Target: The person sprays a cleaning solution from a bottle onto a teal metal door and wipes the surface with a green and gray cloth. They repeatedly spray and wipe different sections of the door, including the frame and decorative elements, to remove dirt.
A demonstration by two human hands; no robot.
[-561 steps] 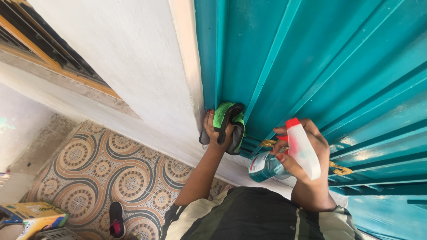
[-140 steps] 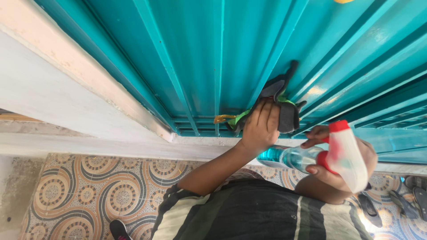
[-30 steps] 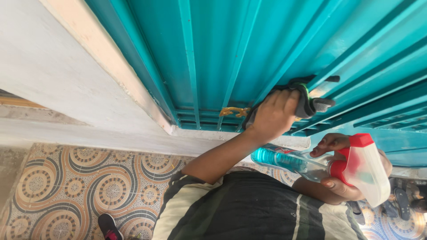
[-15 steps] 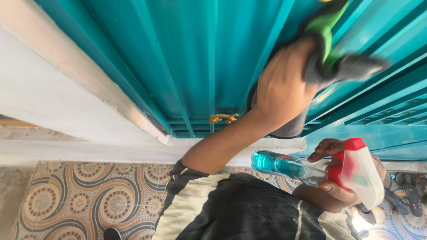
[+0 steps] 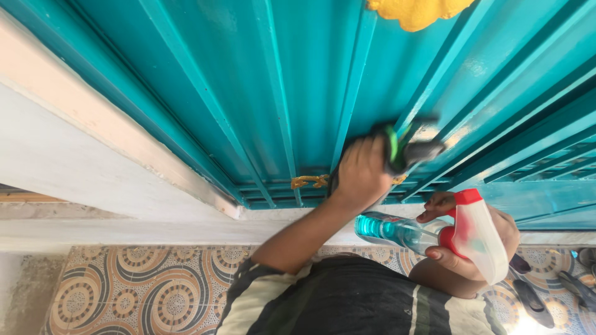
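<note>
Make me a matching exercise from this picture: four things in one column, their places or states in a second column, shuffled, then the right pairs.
Things
1. cleaning cloth
2. spray bottle
3. yellow ornament
4. patterned floor tiles

Places
A. at the top edge of the teal door
B. held in the right hand
C. below the white wall base, at lower left
D. pressed to the door by the left hand

Pairs: 1-D, 2-B, 3-A, 4-C

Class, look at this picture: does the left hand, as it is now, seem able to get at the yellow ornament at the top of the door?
Probably yes: the left hand presses its cloth against the door, with bare panels up to the yellow ornament.
</note>
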